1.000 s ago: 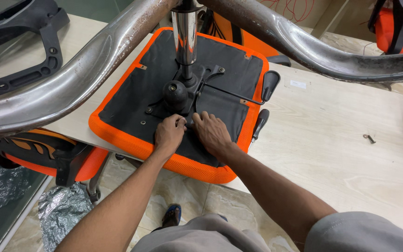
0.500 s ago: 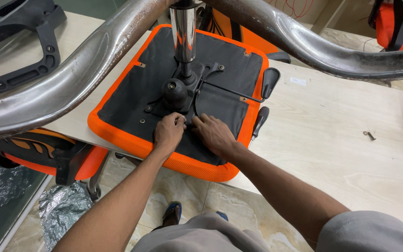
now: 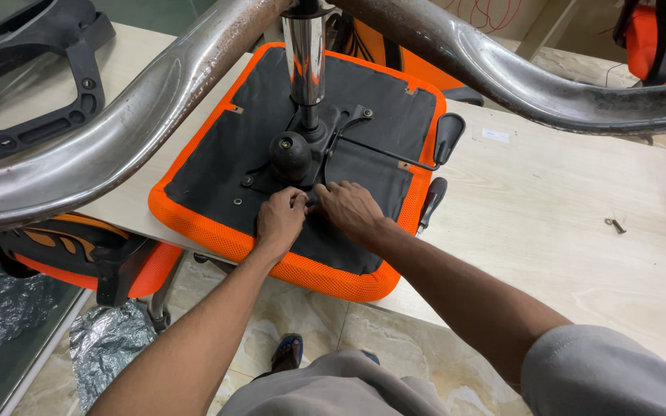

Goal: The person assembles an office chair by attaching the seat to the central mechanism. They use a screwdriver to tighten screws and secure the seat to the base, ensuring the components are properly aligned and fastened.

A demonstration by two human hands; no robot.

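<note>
Both hands, left and right, fingers curled knuckles-up, pinch at the seat mechanism.

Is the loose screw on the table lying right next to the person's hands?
No. The screw lies alone on the pale table, far right of both hands, which meet on the upturned seat.

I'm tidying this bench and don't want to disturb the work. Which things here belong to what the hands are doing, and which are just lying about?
In use:
- left hand and right hand, fingertips on the black mechanism plate
- upturned orange seat
- chrome column
- chrome base legs

Lying about:
- loose screw
- black plastic frame
- crumpled foil
- orange chair part under the table
</note>
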